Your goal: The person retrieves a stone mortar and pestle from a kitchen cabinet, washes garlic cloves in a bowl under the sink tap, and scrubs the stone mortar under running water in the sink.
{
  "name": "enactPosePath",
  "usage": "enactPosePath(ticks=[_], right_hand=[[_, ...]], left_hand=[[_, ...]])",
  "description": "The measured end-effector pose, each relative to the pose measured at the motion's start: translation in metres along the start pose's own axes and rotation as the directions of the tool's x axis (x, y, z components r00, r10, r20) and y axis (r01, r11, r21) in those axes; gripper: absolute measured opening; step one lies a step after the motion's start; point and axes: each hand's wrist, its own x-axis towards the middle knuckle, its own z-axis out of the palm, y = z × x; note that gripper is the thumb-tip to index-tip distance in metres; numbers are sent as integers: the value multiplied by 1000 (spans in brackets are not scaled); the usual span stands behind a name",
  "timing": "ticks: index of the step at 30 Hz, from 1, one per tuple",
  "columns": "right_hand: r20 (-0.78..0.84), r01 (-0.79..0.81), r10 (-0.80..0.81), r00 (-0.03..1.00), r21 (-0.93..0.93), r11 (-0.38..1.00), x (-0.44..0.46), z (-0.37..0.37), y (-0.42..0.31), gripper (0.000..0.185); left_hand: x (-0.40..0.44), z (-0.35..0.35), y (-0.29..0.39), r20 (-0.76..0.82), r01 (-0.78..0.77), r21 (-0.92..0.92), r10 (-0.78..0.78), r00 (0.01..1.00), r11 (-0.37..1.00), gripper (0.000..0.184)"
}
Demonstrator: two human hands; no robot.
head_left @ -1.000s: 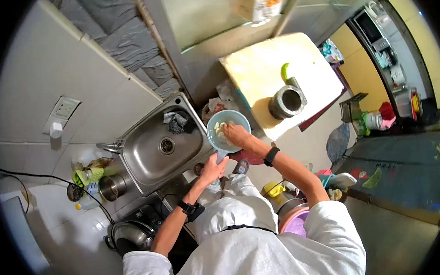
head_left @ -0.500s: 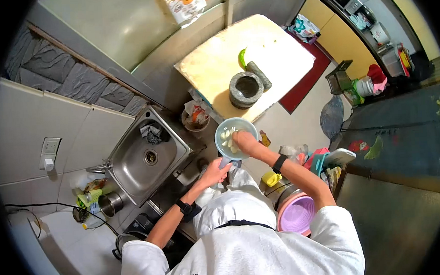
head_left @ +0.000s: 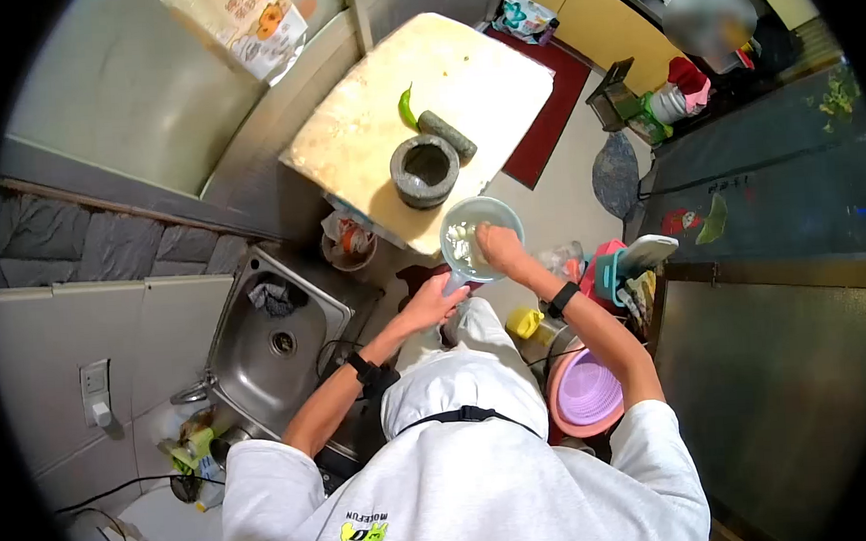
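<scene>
My left hand [head_left: 431,304] is closed round the handle of a light blue bowl [head_left: 499,206], which hangs in front of my body by the table's near edge. Pale garlic-like pieces [head_left: 465,244] lie inside it. The fingers of my right hand [head_left: 499,248] are bent down in the bowl among the pieces; whether they hold any is hidden. Just beyond the bowl, a stone mortar [head_left: 425,172] stands on the pale-topped table [head_left: 347,128]. Beside the mortar lie a stone pestle [head_left: 447,135] and a green chili [head_left: 406,107].
A steel sink [head_left: 262,363] with a dark cloth [head_left: 271,298] is at the left. Under the table's left edge stands a lined bin [head_left: 348,244]. Pink and purple basins [head_left: 589,390] and a yellow container [head_left: 525,322] are at the lower right. A dark red mat [head_left: 548,103] lies beyond the table.
The view has turned and moved toward the table, so the sink sits lower left. The bowl is now nearer the mortar, still held by my left hand, with my right fingers still inside.
</scene>
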Motion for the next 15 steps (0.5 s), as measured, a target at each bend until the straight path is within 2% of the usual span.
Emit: enactPosePath(ticks=[1,3,4,6,7,9,10,11,12,13,15], right_hand=[[-13,-4,4,1000,-3,1000,7,-2,8,10],[91,-13,12,996,10,1000,15,-7,22,11],[90,-18,17,996,11,1000,16,-10,29,11],[-65,13,-7,998,83,996,22,-17,49,16],[-65,16,-10,998,81,997,28,-19,60,16],[-188,81,-54,981,139,987,42,-23,80,18],[-183,91,-65,981,142,986,50,-26,91,18],[-114,108,-93,989,130,986,60,-29,103,18],[-49,117,-112,992,118,986,69,-34,116,18],[-49,120,-115,992,118,986,77,-39,129,18],[129,94,-102,986,67,993,100,-44,149,21]], left_hand=[[6,1,11,-19,-17,33,18,1000,999,21],[21,1,23,-12,-22,32,22,1000,999,21],[28,3,27,-7,-18,21,18,1000,1000,21],[46,6,31,-10,-8,-12,8,1000,1000,21],[57,7,33,-21,2,-49,-3,1000,999,21],[78,9,40,-21,41,-49,-42,999,998,19],[88,13,47,-38,34,-102,-38,999,994,19],[99,17,53,-57,26,-152,-35,998,988,18],[113,20,57,-86,50,-120,-61,994,992,17],[126,23,61,-92,31,-156,-46,995,987,16],[152,32,72,-142,9,-215,-41,989,976,20]])
